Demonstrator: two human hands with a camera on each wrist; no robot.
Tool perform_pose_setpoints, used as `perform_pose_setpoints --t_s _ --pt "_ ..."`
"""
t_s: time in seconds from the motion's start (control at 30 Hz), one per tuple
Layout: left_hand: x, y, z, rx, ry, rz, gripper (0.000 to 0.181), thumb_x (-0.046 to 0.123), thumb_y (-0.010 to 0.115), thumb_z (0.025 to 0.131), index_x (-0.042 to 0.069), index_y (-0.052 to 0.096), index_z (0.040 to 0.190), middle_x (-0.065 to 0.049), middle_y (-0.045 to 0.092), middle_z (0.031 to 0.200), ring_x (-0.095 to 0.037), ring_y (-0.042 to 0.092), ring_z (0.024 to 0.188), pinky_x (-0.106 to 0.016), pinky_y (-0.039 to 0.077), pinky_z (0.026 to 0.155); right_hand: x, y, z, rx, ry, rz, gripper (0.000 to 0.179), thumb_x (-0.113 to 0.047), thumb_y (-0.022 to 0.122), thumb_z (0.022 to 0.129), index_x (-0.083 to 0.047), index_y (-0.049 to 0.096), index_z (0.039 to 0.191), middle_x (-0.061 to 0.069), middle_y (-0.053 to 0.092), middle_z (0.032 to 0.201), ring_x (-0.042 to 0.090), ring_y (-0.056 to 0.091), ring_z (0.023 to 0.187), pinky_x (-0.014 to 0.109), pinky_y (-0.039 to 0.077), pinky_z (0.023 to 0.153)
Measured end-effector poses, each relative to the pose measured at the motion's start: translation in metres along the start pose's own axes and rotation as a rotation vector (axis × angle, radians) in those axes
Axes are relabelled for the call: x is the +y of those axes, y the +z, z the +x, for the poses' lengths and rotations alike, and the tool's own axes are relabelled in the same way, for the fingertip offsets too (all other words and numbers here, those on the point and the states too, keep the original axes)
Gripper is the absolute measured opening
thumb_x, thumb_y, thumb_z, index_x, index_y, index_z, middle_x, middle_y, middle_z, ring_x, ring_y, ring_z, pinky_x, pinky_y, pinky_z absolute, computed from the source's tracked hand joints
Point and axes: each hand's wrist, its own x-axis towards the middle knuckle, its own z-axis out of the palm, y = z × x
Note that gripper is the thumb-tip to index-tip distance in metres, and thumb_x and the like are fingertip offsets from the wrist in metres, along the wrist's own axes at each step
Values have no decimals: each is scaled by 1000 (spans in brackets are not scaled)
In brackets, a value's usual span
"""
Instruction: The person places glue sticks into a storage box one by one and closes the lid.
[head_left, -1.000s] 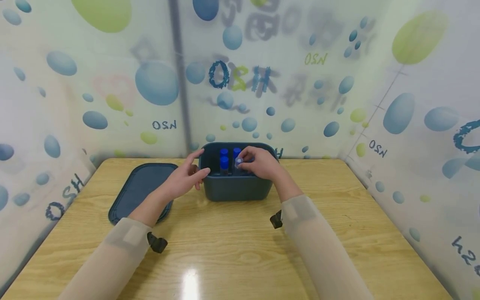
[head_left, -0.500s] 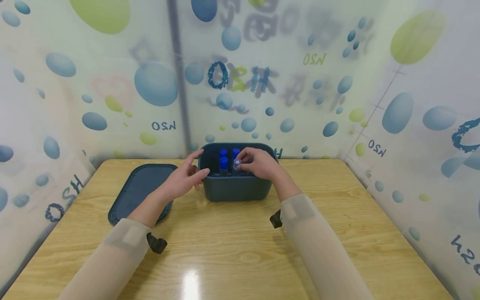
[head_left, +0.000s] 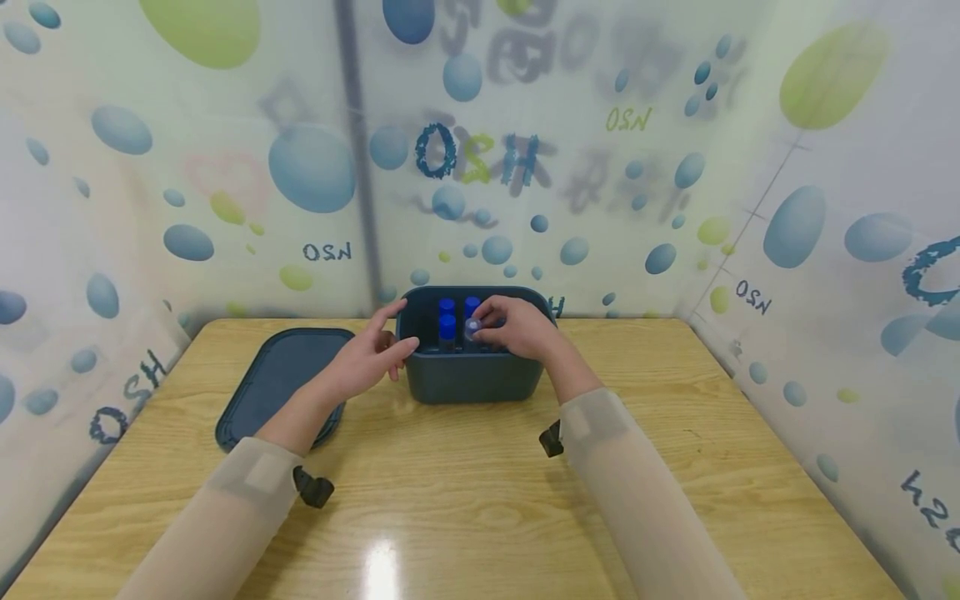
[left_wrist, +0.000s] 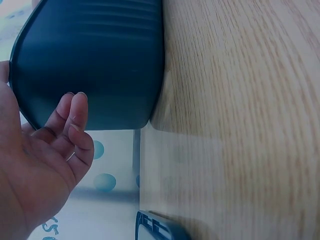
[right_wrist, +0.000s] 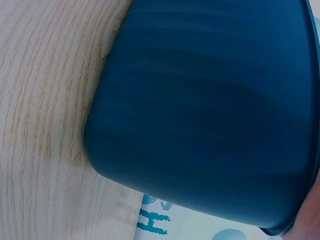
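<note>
In the head view, a dark blue-green bin (head_left: 476,379) stands near the table's back edge. Several small vials with blue caps (head_left: 447,327) stand upright inside it. My right hand (head_left: 521,327) reaches over the front rim and pinches a small clear vial (head_left: 473,328) between thumb and fingertips. This vial's lower part is hidden. At the bin's left end my left hand (head_left: 365,358) rests on the rim, thumb at the front and index finger further back. The left wrist view shows its other fingers (left_wrist: 75,112) loosely bent beside the bin's wall.
A dark lid (head_left: 281,375) lies on the wooden table (head_left: 465,500) left of the bin. Directly behind stands a printed curtain wall (head_left: 637,208), with more of it along both sides. The right wrist view is mostly filled by the bin's outer wall (right_wrist: 200,110).
The clear vial in my right hand has shifted slightly left and down, and it shows larger between the fingertips. My left hand keeps its place on the rim.
</note>
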Motion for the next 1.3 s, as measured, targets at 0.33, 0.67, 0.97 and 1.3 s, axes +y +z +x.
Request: perform_pose_setpoints --t_s 0.33,0.67,0.97,1.3 --pt "0 1 -1 6 -7 17 83 56 59 112 35 13 177 -20 71 97 -43 72 89 -44 48 85 2 -1 0 19 -3 -1 26 -28 77 105 -20 71 130 3 76 128 21 75 102 45 58 102" --pt "0 1 0 6 -2 16 83 54 58 112 32 13 178 -17 70 96 -42 72 88 -43 49 88 1 -1 -2 55 -9 56 31 -26 76 106 -18 69 136 6 76 130 24 79 92 45 62 96" --pt "-1 1 0 6 -2 -1 83 54 60 112 32 14 177 -24 70 100 -44 71 88 -44 48 85 4 -1 -2 85 -41 78 36 -29 75 107 -16 68 140 7 75 133 30 80 98 46 62 96" --pt "-1 0 1 6 -2 -2 83 54 59 112 34 13 177 -23 70 100 -44 71 88 -44 48 86 5 -8 -4 151 -109 183 37 -26 71 109 -11 67 143 11 75 135 36 77 106 48 61 96"
